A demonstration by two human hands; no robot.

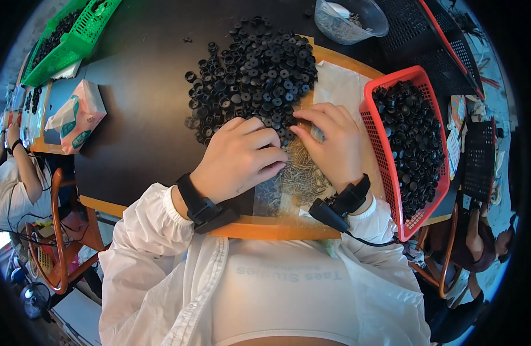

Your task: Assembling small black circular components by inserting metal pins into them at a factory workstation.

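A large heap of small black round plastic caps (260,75) lies on the dark table in front of me. At the heap's near edge, my left hand (242,157) is closed, its fingers curled and the tips turned down beside a pile of small brass-coloured screws (303,176). What those fingers hold, if anything, is hidden. Across from it, my right hand (336,141) brings thumb and forefinger together in a pinch by the caps. Whether a cap sits in that pinch cannot be made out against the black heap. The screws lie between and below both hands.
A red basket (384,150) full of black caps stands close to my right forearm. Beyond are a clear bowl (351,29) and black crates (421,43). Far left are a tissue pack (81,118) and a green basket (81,49). Other people sit at both sides.
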